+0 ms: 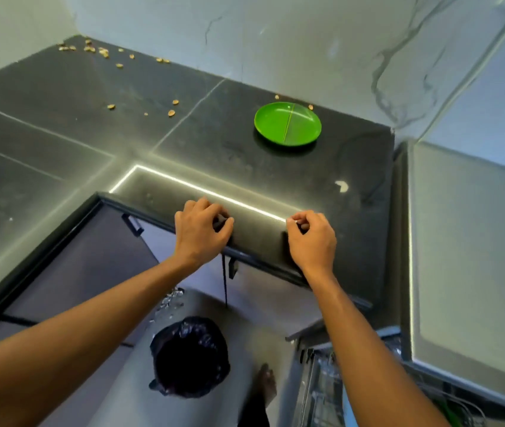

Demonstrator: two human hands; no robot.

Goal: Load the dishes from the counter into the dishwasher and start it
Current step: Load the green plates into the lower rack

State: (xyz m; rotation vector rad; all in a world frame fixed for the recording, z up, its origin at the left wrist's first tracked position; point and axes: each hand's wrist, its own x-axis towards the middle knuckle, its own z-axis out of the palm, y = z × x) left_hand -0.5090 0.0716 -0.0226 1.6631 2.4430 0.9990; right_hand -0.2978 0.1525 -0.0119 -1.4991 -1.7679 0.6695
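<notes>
One round green plastic plate [288, 124] is left on the dark stone tabletop [91, 118], set back near the wall and not yet loaded. The open dishwasher [320, 386] is glimpsed at lower right, and starting it is judged still to be done. The plate is laid flat, face up. Being round, it has no long axis, though its dividing ridge is run roughly away from the person. The left hand [203, 232] and right hand [311, 238] are rested at the near edge, well apart from the plate, with fingers curled. Whether anything is pinched cannot be told.

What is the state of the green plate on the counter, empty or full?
Empty. The green plate lies flat on the counter; its surface shows only a reflected light line, no food. Crumbs lie beside it.
</notes>
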